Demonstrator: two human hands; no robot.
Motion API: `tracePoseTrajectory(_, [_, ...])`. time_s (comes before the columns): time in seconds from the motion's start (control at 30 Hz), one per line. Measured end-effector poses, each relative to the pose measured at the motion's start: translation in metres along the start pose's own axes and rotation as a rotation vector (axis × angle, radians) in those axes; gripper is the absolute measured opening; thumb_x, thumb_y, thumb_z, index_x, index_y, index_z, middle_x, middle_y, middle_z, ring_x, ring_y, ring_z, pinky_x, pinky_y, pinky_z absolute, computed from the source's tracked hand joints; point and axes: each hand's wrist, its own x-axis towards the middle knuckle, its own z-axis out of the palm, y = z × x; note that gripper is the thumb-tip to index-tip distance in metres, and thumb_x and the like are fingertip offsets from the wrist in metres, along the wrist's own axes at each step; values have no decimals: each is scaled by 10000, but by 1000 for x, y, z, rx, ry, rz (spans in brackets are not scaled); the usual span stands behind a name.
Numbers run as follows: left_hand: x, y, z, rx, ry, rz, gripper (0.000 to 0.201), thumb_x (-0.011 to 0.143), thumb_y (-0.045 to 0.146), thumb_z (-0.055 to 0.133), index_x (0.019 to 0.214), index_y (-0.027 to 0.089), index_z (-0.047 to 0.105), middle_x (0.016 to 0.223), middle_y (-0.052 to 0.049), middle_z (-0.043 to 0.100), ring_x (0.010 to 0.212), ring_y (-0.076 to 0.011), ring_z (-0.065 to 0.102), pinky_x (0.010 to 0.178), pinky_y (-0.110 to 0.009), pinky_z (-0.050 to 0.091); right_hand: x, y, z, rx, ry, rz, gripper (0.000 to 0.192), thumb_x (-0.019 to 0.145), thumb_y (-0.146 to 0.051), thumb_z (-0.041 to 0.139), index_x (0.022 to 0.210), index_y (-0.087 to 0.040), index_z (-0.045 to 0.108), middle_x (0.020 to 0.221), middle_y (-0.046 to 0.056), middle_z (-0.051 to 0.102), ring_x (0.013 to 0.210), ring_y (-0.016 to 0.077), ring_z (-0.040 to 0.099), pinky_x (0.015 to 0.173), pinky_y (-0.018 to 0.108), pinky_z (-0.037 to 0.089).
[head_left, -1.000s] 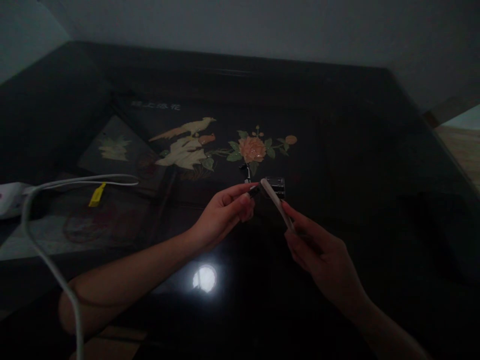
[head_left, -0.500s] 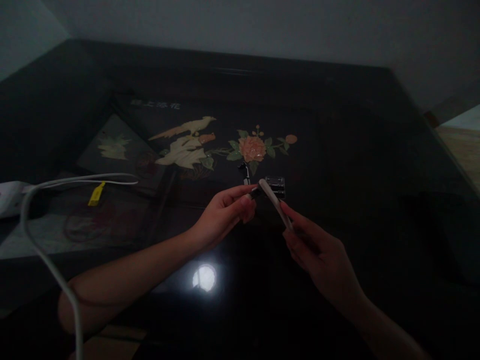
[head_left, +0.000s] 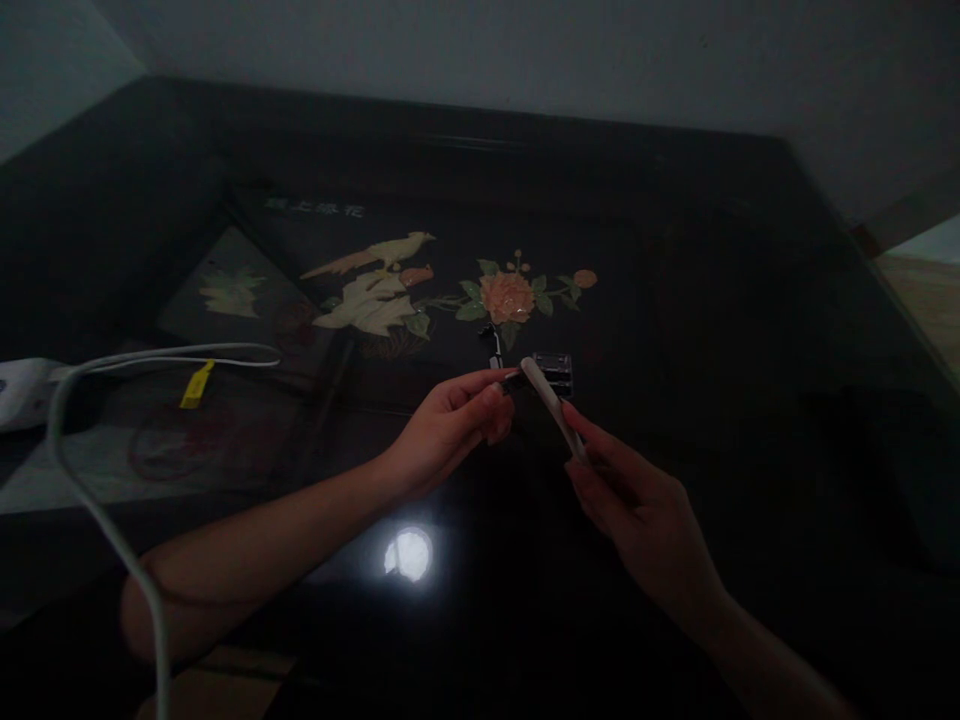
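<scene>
A small dark piece (head_left: pixel 514 381) is pinched between the thumb and fingers of my left hand (head_left: pixel 461 418). Its kind is too dim to make out. My right hand (head_left: pixel 637 505) grips a slim white stick-like handle (head_left: pixel 549 400), which slants up and left. The handle's upper end lies right by the dark piece; whether they touch I cannot tell. Behind the handle is a small clear-and-dark case (head_left: pixel 556 372) with slots, partly covered. Just beyond my left fingertips lies another small black and white piece (head_left: pixel 493 345).
The dark glossy table (head_left: pixel 720 300) carries an inlaid bird (head_left: pixel 382 252) and flower (head_left: pixel 507 298). A white cable (head_left: pixel 97 515) with a yellow tag (head_left: pixel 196 385) runs from a white block (head_left: pixel 24 393) at the left, in front of my left forearm. A wall (head_left: pixel 480 50) stands behind.
The camera view has shifted very slightly. Both hands keep their grips, and the dark piece in my left hand is turned a little nearer to the white handle's end.
</scene>
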Motion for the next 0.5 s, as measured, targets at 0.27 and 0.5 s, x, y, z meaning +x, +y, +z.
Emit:
tracePoseTrajectory(0.27, [0, 2, 1, -3, -40, 3, 511, 684, 465, 819, 1024, 99, 711, 598, 33, 504, 557, -71, 410, 551, -225, 309, -2, -4, 3, 8, -32, -44, 424, 896, -208, 574, 1305, -304, 623, 885, 28, 743, 769, 195, 691, 612, 302, 599])
tracePoseTrajectory(0.5, [1, 2, 2, -34, -14, -25, 461, 660, 437, 842, 1015, 160, 739, 777, -18, 627, 608, -70, 467, 560, -210, 338, -4, -6, 6, 21, -91, -109, 426, 880, -188, 584, 1286, -309, 630, 1069, 27, 754, 835, 182, 707, 732, 324, 606])
